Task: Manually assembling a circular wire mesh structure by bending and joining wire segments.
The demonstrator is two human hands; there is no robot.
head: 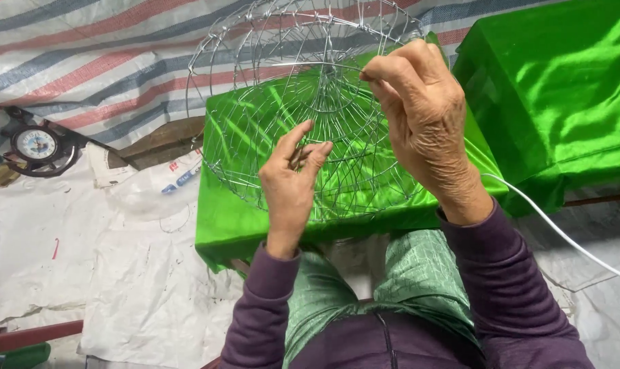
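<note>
A round basket frame of thin silver wire (255,89) is held up over a block covered in shiny green cloth (228,225). My left hand (291,184) grips wires at the lower middle of the frame, thumb and fingers closed on them. Higher up, my right hand (423,116) pinches a curved wire near the frame's upper right between thumb and fingertips. Both purple sleeves reach up from the bottom of the view, over green trousers.
A second green-covered block (556,89) stands at the right. A white cable (562,236) runs off to the lower right. A small round dial gauge (37,145) lies at the left on white plastic sheeting (85,260). A striped tarp (85,61) hangs behind.
</note>
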